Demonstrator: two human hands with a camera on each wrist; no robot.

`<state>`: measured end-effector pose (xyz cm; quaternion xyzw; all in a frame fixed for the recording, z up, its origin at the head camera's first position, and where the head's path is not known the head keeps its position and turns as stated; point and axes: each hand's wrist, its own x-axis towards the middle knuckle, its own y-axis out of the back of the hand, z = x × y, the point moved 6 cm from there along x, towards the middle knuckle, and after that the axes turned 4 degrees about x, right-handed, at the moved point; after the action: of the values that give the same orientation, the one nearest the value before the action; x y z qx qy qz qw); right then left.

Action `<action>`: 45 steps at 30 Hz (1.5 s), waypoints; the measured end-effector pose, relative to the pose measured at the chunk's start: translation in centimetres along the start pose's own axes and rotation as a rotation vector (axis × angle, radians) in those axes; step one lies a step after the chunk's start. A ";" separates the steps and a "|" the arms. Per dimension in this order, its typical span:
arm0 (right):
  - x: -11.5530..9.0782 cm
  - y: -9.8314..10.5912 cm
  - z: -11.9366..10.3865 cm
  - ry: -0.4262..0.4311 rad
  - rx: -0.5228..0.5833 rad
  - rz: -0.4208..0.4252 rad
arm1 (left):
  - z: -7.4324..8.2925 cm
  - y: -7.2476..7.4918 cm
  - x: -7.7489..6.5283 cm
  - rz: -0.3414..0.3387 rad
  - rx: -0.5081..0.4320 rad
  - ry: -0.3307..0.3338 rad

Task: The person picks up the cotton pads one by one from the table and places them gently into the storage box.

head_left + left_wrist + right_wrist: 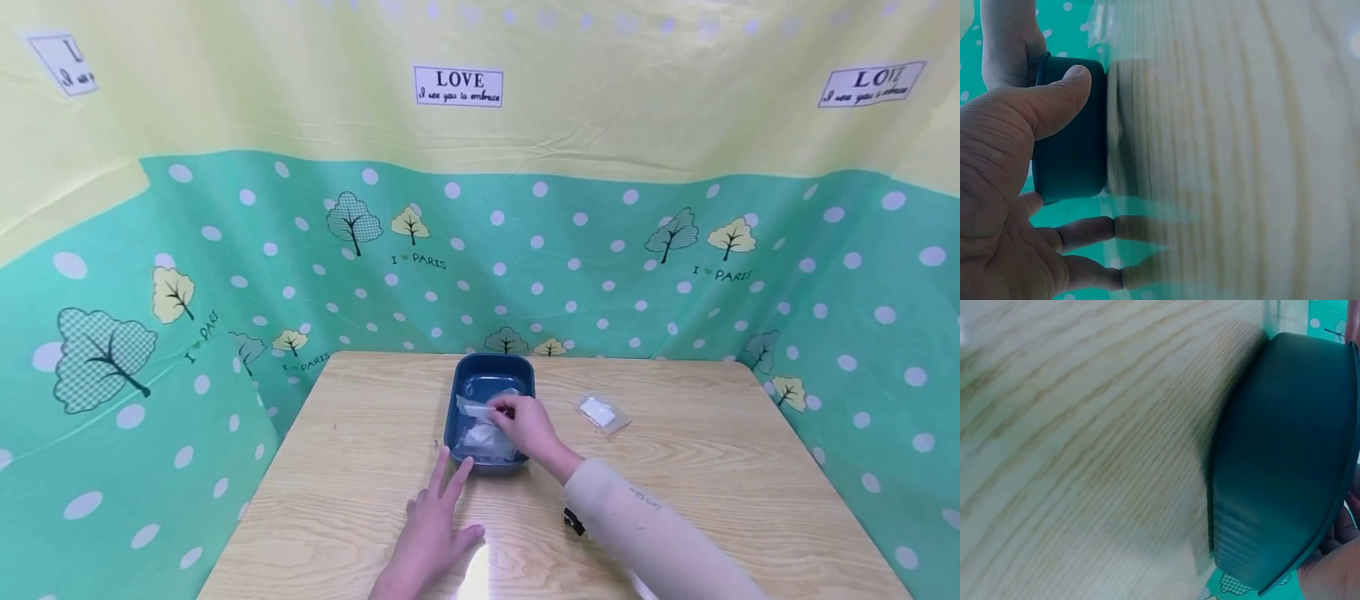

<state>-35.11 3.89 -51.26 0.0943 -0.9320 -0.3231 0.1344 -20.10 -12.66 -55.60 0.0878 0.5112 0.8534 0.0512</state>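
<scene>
A dark blue rectangular basin (452, 429) stands on the wooden table, with clear plastic packets (487, 442) inside it. My right hand (525, 425) reaches over the basin's right rim and pinches a small clear packet with a whitish strip (472, 408) between thumb and fingers. What the packet contains is too small to tell. My left hand (431, 533) lies at the basin's near left corner, fingers spread, two fingertips close to the rim. In the left wrist view, the thumb (1063, 103) lies in front of the basin's side. The basin's wall (1285, 456) hides most of my right hand in the right wrist view.
Right of the basin, a clear packet with a white piece (600, 412) lies on the table (712, 467). A small black object (573, 522) shows partly beside the right sleeve. A green and yellow patterned cloth (525, 250) surrounds the table at the back and sides.
</scene>
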 end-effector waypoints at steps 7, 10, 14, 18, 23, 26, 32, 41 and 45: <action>-0.3 0.0 0.1 0.021 -0.029 -0.014 | 0.0 0.0 0.0 0.000 -0.004 0.009; -0.4 0.0 0.2 0.010 -0.031 -0.025 | 0.0 -0.1 0.0 0.005 -0.007 0.008; -0.7 0.2 0.2 0.011 -0.052 -0.016 | 0.0 -0.1 0.0 0.006 -0.010 0.012; -0.9 0.6 0.2 0.043 -0.072 0.017 | 0.0 0.0 -0.1 0.008 -0.014 0.018; -1.0 1.1 0.8 0.035 -0.085 0.054 | 0.2 0.1 -0.2 0.012 -0.015 0.018; -1.0 1.4 1.4 0.038 -0.098 0.083 | 0.2 0.1 -0.3 0.014 -0.015 0.015; -0.9 1.7 2.8 0.005 -0.086 0.099 | 0.2 0.0 -0.2 0.017 -0.015 0.010; -0.8 1.8 3.4 -0.066 0.026 0.084 | 0.1 -0.2 0.0 0.009 0.001 0.013; -0.8 2.0 3.6 -0.088 0.053 0.071 | 0.1 -0.2 -0.1 0.009 0.008 0.014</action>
<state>-35.62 7.72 -52.84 0.0504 -0.9481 -0.2970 0.1019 -20.03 -12.46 -55.77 0.0842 0.5145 0.8522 0.0435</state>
